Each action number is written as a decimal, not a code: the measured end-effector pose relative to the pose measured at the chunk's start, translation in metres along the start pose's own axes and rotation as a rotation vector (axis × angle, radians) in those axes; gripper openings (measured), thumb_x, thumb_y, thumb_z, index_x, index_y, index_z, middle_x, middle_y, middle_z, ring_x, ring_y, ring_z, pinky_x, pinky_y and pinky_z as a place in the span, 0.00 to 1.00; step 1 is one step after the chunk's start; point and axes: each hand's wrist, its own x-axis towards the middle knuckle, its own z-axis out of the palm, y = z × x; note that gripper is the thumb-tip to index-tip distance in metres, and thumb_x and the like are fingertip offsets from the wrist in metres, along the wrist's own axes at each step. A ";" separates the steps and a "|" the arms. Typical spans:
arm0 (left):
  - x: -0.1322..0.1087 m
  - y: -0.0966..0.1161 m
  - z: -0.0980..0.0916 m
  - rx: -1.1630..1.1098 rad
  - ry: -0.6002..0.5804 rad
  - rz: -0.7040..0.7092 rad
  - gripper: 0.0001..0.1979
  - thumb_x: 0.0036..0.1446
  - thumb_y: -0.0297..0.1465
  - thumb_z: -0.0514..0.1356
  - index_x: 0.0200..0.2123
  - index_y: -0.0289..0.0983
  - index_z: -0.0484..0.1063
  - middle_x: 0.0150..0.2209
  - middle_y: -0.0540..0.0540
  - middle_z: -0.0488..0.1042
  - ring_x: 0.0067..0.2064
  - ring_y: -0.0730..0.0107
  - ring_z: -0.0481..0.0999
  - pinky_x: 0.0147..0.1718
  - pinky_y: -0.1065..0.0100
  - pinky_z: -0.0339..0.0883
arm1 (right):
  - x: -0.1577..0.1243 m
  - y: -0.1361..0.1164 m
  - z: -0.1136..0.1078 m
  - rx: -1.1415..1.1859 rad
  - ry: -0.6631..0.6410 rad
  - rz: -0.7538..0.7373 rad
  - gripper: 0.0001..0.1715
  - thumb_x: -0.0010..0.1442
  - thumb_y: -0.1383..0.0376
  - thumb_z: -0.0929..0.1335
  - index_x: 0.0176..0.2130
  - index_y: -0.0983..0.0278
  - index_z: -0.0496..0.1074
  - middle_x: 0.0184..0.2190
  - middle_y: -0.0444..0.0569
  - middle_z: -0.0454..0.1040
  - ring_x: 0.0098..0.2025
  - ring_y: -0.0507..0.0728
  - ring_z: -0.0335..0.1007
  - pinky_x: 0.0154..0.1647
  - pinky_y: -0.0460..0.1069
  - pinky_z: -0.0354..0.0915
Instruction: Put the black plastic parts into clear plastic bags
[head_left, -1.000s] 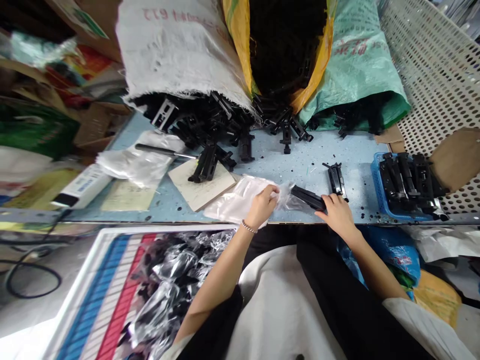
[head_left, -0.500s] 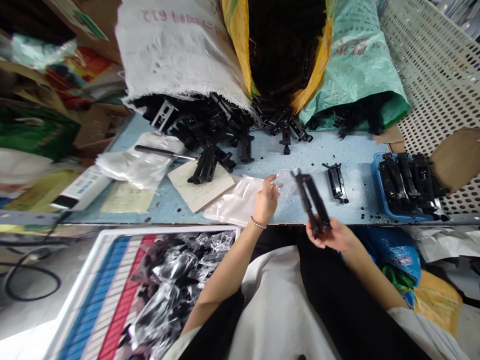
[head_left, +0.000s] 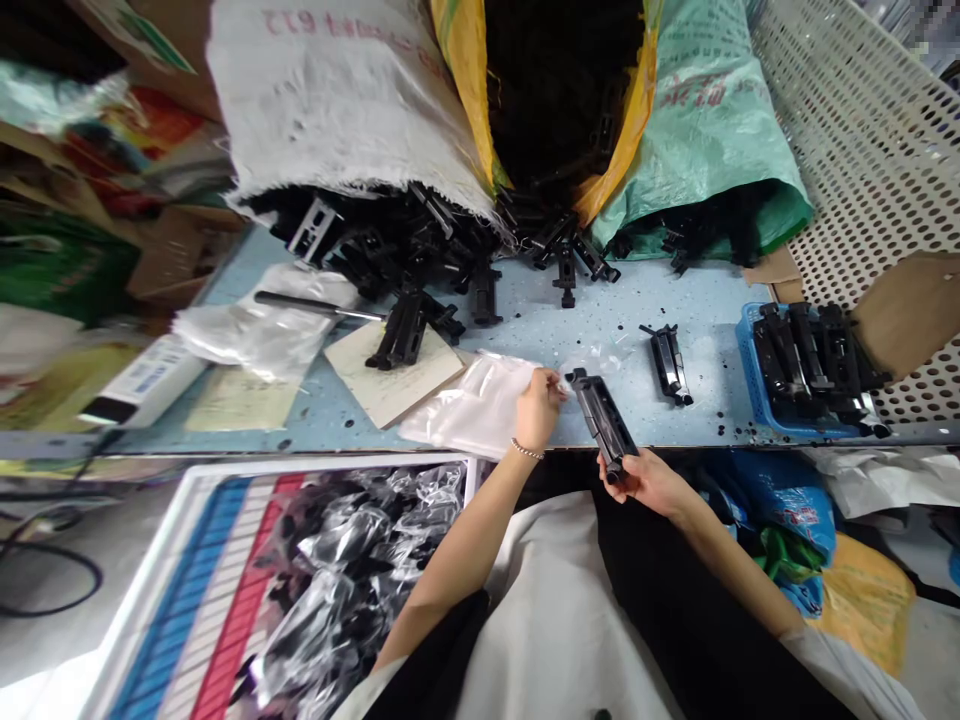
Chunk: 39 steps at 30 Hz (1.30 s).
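Observation:
My right hand (head_left: 643, 482) is closed around the lower end of a long black hinged part (head_left: 602, 422), held tilted over the table's front edge. My left hand (head_left: 538, 408) has its fingers pinched on a thin clear plastic bag (head_left: 592, 358), close to the upper end of that part. Under and beside my left wrist lies a stack of flat clear bags (head_left: 480, 405). Another black part (head_left: 667, 363) rests on the blue table to the right.
Black parts spill from a white sack (head_left: 337, 100), a yellow sack (head_left: 637, 130) and a green sack (head_left: 697, 120). A blue basket (head_left: 757, 385) holds several. A screwdriver (head_left: 315, 304) lies left, near a cardboard-coloured block (head_left: 352, 365). Below stands a crate (head_left: 180, 560) with bagged parts.
The black part has turned and its two arms, spread before, now lie together. My left hand has come slightly nearer to its upper end.

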 end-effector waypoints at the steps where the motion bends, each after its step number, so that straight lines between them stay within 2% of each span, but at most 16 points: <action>1: 0.000 -0.001 0.000 0.072 0.007 0.049 0.10 0.61 0.21 0.52 0.40 0.39 0.70 0.31 0.49 0.79 0.32 0.68 0.81 0.36 0.68 0.74 | 0.000 0.001 0.000 -0.006 0.020 0.002 0.33 0.49 0.46 0.80 0.41 0.69 0.79 0.33 0.51 0.76 0.25 0.51 0.69 0.24 0.47 0.61; 4: 0.001 -0.005 -0.003 0.250 0.057 0.243 0.13 0.60 0.19 0.53 0.38 0.39 0.75 0.39 0.43 0.82 0.41 0.63 0.82 0.42 0.64 0.76 | -0.001 0.002 -0.003 0.005 0.144 -0.045 0.30 0.49 0.47 0.80 0.40 0.67 0.78 0.31 0.49 0.76 0.25 0.51 0.69 0.24 0.47 0.61; 6: 0.002 -0.006 -0.004 0.285 0.066 0.366 0.15 0.61 0.20 0.53 0.40 0.38 0.77 0.44 0.41 0.82 0.48 0.61 0.82 0.49 0.60 0.76 | -0.003 0.002 -0.004 0.004 0.166 -0.069 0.29 0.49 0.48 0.80 0.41 0.66 0.78 0.32 0.48 0.76 0.26 0.51 0.70 0.25 0.47 0.62; 9: 0.003 -0.005 0.002 0.249 0.046 0.416 0.19 0.60 0.19 0.53 0.48 0.37 0.78 0.50 0.39 0.80 0.53 0.61 0.80 0.55 0.59 0.75 | -0.006 0.002 -0.002 -0.001 0.066 -0.022 0.30 0.50 0.48 0.80 0.42 0.68 0.78 0.33 0.50 0.76 0.26 0.52 0.71 0.25 0.47 0.62; 12: 0.001 -0.003 0.010 0.157 0.026 0.343 0.26 0.57 0.17 0.53 0.57 0.36 0.74 0.59 0.37 0.75 0.59 0.59 0.76 0.57 0.59 0.75 | -0.003 0.005 0.001 0.148 -0.060 0.084 0.32 0.51 0.45 0.79 0.43 0.68 0.77 0.33 0.50 0.76 0.27 0.52 0.69 0.24 0.47 0.61; 15: -0.001 -0.004 0.011 0.028 -0.040 0.233 0.33 0.56 0.17 0.53 0.64 0.38 0.67 0.66 0.35 0.67 0.54 0.62 0.79 0.48 0.62 0.79 | 0.002 0.010 0.001 0.368 -0.137 0.160 0.34 0.52 0.42 0.77 0.44 0.66 0.75 0.34 0.49 0.75 0.27 0.50 0.62 0.23 0.45 0.58; 17: -0.001 -0.006 0.007 -0.029 -0.086 0.233 0.34 0.57 0.19 0.54 0.67 0.38 0.64 0.69 0.33 0.63 0.52 0.62 0.80 0.43 0.64 0.80 | 0.004 0.013 -0.001 0.438 -0.222 0.176 0.35 0.52 0.40 0.76 0.43 0.66 0.74 0.32 0.47 0.73 0.25 0.48 0.56 0.21 0.44 0.55; 19: -0.001 -0.008 0.001 -0.043 -0.109 0.313 0.33 0.59 0.21 0.56 0.68 0.38 0.62 0.69 0.32 0.63 0.59 0.58 0.76 0.49 0.61 0.78 | 0.005 0.018 0.000 0.455 -0.309 0.192 0.38 0.49 0.38 0.76 0.42 0.67 0.74 0.30 0.45 0.70 0.23 0.47 0.53 0.19 0.44 0.53; 21: 0.000 -0.009 -0.005 -0.036 -0.111 0.387 0.31 0.61 0.24 0.57 0.68 0.38 0.62 0.68 0.33 0.65 0.66 0.54 0.70 0.58 0.55 0.73 | 0.006 0.021 0.002 0.455 -0.329 0.201 0.39 0.49 0.38 0.76 0.42 0.67 0.73 0.28 0.44 0.69 0.23 0.47 0.52 0.18 0.43 0.52; 25: 0.000 -0.010 -0.012 -0.014 -0.097 0.389 0.31 0.62 0.26 0.58 0.68 0.39 0.62 0.67 0.35 0.67 0.69 0.54 0.66 0.67 0.49 0.63 | 0.010 0.022 0.009 0.345 -0.201 0.131 0.38 0.51 0.37 0.75 0.43 0.66 0.74 0.29 0.45 0.70 0.24 0.48 0.56 0.19 0.43 0.53; 30: -0.004 -0.010 -0.021 0.037 -0.065 0.374 0.31 0.64 0.24 0.54 0.69 0.38 0.60 0.69 0.35 0.65 0.71 0.55 0.64 0.70 0.49 0.59 | 0.009 0.015 0.013 -0.014 0.047 -0.105 0.23 0.51 0.53 0.79 0.38 0.64 0.74 0.27 0.43 0.71 0.25 0.50 0.64 0.27 0.47 0.61; 34: -0.005 -0.009 -0.026 0.013 -0.091 0.352 0.34 0.59 0.24 0.60 0.68 0.39 0.62 0.68 0.36 0.66 0.71 0.53 0.64 0.69 0.48 0.60 | 0.005 0.010 0.010 -0.042 0.084 -0.116 0.23 0.53 0.53 0.78 0.40 0.65 0.75 0.27 0.43 0.70 0.23 0.49 0.63 0.24 0.47 0.58; 37: -0.004 -0.012 -0.029 -0.085 -0.172 0.333 0.32 0.59 0.24 0.60 0.66 0.41 0.66 0.67 0.36 0.67 0.65 0.54 0.71 0.60 0.51 0.72 | 0.003 0.011 0.006 0.051 0.068 -0.017 0.29 0.51 0.48 0.78 0.41 0.68 0.77 0.28 0.46 0.71 0.23 0.49 0.62 0.21 0.46 0.54; 39: -0.003 -0.014 -0.030 -0.140 -0.234 0.265 0.32 0.59 0.25 0.59 0.67 0.43 0.65 0.69 0.36 0.64 0.51 0.61 0.81 0.46 0.58 0.81 | 0.001 0.012 0.005 0.070 0.134 -0.003 0.31 0.50 0.45 0.77 0.41 0.68 0.77 0.28 0.46 0.72 0.22 0.49 0.61 0.20 0.46 0.53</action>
